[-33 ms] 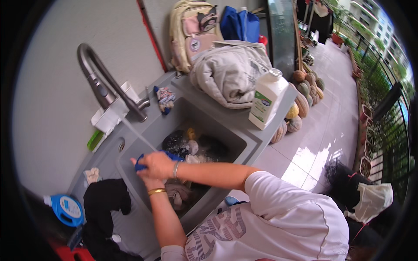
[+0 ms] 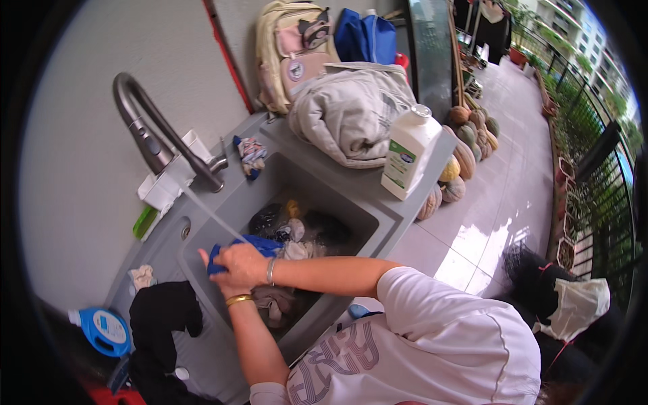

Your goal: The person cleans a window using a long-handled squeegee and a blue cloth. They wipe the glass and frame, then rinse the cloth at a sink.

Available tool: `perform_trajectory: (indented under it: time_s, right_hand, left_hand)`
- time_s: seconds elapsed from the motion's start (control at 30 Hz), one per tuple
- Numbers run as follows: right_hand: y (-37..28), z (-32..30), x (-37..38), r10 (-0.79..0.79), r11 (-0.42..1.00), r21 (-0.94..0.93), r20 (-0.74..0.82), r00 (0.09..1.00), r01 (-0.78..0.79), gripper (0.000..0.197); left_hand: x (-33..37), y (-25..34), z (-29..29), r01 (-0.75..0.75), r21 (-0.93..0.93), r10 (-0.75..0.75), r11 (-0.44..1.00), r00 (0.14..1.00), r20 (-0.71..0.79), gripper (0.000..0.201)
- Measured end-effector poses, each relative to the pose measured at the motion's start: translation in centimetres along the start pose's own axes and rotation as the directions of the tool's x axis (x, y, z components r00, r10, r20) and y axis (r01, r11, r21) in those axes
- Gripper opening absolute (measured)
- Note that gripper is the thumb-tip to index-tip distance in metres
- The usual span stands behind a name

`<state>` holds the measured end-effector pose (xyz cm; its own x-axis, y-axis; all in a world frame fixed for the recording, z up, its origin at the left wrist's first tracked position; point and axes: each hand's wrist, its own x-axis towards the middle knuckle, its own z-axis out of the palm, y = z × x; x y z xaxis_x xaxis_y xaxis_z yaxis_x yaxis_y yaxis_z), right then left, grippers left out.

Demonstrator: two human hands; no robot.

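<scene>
Over the left side of a grey sink (image 2: 358, 202), my two hands are together on a wet blue cloth (image 2: 259, 244). My right hand (image 2: 244, 264), a silver bracelet at its wrist, is closed round the cloth from above. Below it my left hand (image 2: 227, 281), with a gold bangle, also grips the cloth; most of its fingers are hidden. Water runs from the faucet (image 2: 156, 135) in a slanting stream that reaches the cloth. Dark, white and yellow laundry (image 2: 297, 233) soaks in the sink, and a greyish-brown garment (image 2: 273, 304) lies near my left wrist.
A white jug (image 2: 408, 152) stands on the right counter beside a grey bundled garment (image 2: 351, 111). Behind are a backpack (image 2: 293, 54) and a blue bag (image 2: 364, 37). Black clothing (image 2: 165, 310) covers the left drainboard, near a blue detergent bottle (image 2: 104, 329). Pumpkins (image 2: 455, 182) line the floor.
The blue cloth shows more spread out to the right of my right hand. Both hands stay together in nearly the same place. The whole view has shifted slightly.
</scene>
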<state>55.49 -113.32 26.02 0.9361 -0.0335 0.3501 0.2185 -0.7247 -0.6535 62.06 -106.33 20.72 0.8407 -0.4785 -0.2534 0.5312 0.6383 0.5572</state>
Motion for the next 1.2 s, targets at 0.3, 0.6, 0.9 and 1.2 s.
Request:
perform_trajectory:
  time_s: [0.3, 0.6, 0.9, 1.2]
  right_hand:
    - [3.2, 0.6, 3.5, 0.028, 1.000, 0.013, -0.233, 0.972, -0.026, 0.036]
    - [2.6, 0.2, -0.8, -0.072, 0.997, 0.020, -0.208, 0.975, 0.078, 0.039]
    - [9.3, -0.2, 4.2, 0.064, 0.973, -0.202, -0.235, 0.970, -0.114, 0.030]
    - [3.5, -7.4, 6.9, 0.266, 0.906, 0.329, 0.050, 0.963, -0.267, 0.035]
  left_hand:
    - [-0.5, -0.1, 0.1, -0.034, 0.284, 0.043, 0.958, 0.999, -0.027, 0.052]
    - [4.0, 3.4, -6.8, 0.059, 0.151, -0.110, 0.987, 0.929, 0.354, 0.040]
    - [-1.4, -2.6, 1.1, -0.079, 0.347, 0.082, 0.935, 0.997, 0.005, 0.041]
    - [-0.8, -1.0, -1.2, 0.245, -0.112, -0.233, 0.963, 0.966, 0.114, 0.068]
